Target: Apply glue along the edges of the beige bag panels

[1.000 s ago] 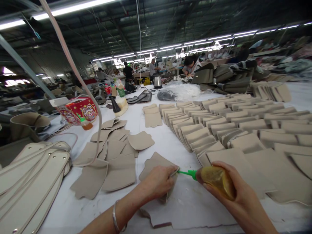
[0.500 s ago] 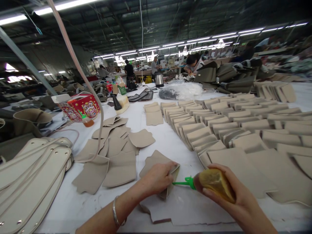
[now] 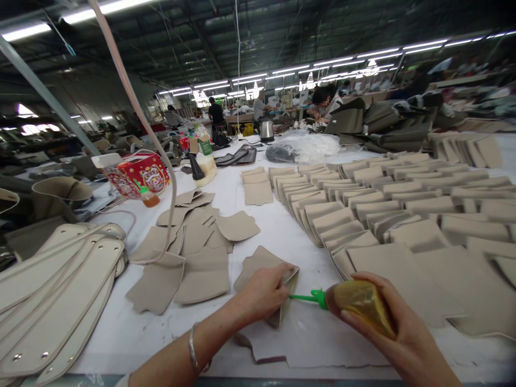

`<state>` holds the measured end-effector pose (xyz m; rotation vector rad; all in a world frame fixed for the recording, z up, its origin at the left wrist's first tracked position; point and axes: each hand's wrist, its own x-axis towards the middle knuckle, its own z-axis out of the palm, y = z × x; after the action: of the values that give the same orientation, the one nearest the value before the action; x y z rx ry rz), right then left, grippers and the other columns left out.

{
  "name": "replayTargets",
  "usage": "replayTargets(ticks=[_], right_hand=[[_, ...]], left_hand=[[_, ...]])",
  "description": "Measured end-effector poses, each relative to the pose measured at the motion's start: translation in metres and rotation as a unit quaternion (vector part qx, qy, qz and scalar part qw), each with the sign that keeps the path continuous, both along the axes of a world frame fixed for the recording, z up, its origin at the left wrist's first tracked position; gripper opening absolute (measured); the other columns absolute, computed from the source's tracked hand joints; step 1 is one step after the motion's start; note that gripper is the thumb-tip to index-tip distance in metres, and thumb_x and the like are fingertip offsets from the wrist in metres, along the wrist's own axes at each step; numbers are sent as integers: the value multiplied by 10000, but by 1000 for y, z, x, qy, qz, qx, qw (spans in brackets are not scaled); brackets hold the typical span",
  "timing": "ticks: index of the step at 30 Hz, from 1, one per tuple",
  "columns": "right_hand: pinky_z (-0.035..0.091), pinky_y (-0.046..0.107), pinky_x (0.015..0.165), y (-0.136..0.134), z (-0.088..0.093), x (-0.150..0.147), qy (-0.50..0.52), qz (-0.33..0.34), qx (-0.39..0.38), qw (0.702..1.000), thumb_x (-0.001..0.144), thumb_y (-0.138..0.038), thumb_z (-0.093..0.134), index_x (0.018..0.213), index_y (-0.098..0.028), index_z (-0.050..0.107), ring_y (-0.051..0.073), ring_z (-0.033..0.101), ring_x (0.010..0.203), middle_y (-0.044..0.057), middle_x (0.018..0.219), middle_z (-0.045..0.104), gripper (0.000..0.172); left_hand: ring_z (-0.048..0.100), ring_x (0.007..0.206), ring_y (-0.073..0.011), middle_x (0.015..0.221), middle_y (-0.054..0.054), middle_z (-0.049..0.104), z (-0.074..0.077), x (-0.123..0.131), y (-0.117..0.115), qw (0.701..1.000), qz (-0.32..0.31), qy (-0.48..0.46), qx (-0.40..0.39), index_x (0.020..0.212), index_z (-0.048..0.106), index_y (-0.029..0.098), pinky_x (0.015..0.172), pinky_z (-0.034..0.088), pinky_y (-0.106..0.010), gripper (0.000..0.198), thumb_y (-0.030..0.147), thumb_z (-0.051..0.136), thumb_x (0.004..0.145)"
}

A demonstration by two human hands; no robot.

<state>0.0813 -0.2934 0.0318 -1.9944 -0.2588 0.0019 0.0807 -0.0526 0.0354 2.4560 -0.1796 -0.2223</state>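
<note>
My right hand is wrapped round a squeeze bottle of amber liquid, tipped on its side. Its thin green nozzle points left, and the tip is at the folded edge of a beige leather-like piece. On that piece my left hand presses down, fingers closed on its lifted fold. A silver bangle circles the left wrist. Underneath lies a pale flat sheet with a ragged front edge. What the left fingertips cover is hidden.
Rows of overlapping beige pieces fill the right side. Loose beige pieces lie left of centre, near a hanging hose. Long studded strips are stacked at far left. A red box and another green-tipped bottle stand behind.
The view has shifted slightly, so the scene sits a little farther right. Both hands keep their hold, and the nozzle stays at the fold of the beige piece.
</note>
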Motion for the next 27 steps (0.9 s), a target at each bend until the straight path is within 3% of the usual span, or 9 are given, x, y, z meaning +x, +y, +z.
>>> replayTargets(ticks=[3, 7, 13, 21, 27], right_hand=[[456, 300, 840, 0, -4, -1, 6, 17, 22, 1000, 771, -529, 665, 1183, -243, 509, 265, 600, 992, 23, 1112, 615, 525], [462, 295, 793, -1, -7, -3, 7, 19, 17, 1000, 779, -518, 659, 1190, -248, 509, 259, 607, 956, 13, 1070, 625, 515], [423, 249, 895, -3, -9, -6, 7, 49, 29, 998, 791, -486, 660, 1196, -256, 499, 224, 567, 1053, 5, 1186, 568, 493], [425, 263, 919, -5, -8, -6, -27, 26, 13, 999, 793, -457, 663, 1181, -259, 517, 241, 556, 1074, 15, 1199, 561, 460], [408, 224, 927, -5, -12, -5, -54, 62, -1, 997, 833, -425, 627, 1200, -288, 487, 199, 542, 1080, -22, 1198, 542, 416]], left_hand=[[609, 746, -198, 790, 5, 670, -1, -1, -2, 1000, 4, -2, 12, 1327, 521, 261, 684, 437, -264, 608, 114, 422, 745], [624, 826, -207, 890, -6, 692, -3, -3, -3, 1000, 13, -17, 14, 1320, 526, 266, 753, 457, -280, 584, 118, 413, 766], [598, 730, -183, 798, 18, 668, -5, -4, -3, 1000, 10, -18, -1, 1302, 538, 270, 699, 440, -258, 580, 111, 432, 754], [591, 719, -180, 781, 15, 664, -5, -5, -1, 1000, 9, -27, -5, 1290, 554, 257, 667, 416, -250, 561, 117, 427, 761], [561, 660, -180, 715, 15, 631, -6, -3, -2, 999, 8, -28, -16, 1283, 562, 242, 625, 393, -250, 571, 103, 425, 746]])
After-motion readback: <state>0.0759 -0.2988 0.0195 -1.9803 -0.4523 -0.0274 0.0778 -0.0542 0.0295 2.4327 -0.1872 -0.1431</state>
